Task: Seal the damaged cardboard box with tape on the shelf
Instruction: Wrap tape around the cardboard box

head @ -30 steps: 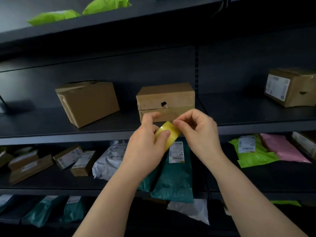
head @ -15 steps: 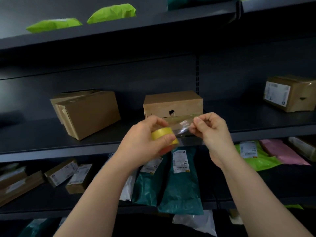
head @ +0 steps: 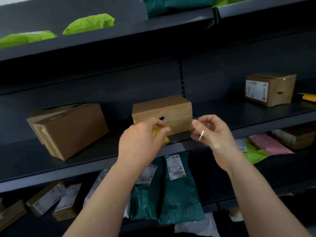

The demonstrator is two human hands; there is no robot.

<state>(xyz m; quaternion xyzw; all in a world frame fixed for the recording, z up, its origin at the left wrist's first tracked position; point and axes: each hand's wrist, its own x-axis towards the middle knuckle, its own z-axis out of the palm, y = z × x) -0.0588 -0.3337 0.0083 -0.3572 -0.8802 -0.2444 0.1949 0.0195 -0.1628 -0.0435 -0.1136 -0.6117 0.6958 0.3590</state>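
A small brown cardboard box point(head: 162, 106) with a dark torn hole in its front stands on the middle shelf point(head: 102, 151). My left hand point(head: 142, 144) grips a yellow roll of tape point(head: 159, 136) just in front of the box's lower left. My right hand point(head: 213, 132) pinches the free end of a clear tape strip point(head: 179, 127), which stretches between both hands across the box's front. Whether the strip touches the box cannot be told.
A bigger tilted cardboard box point(head: 68, 129) lies to the left on the same shelf, and a labelled box point(head: 270, 88) stands far right. Green mailers point(head: 89, 23) lie on the top shelf. Teal, white, pink and green parcels point(head: 179, 189) fill the lower shelf.
My hands have moved apart, drawing out a longer strip of clear tape. They have also come nearer to the box's front.
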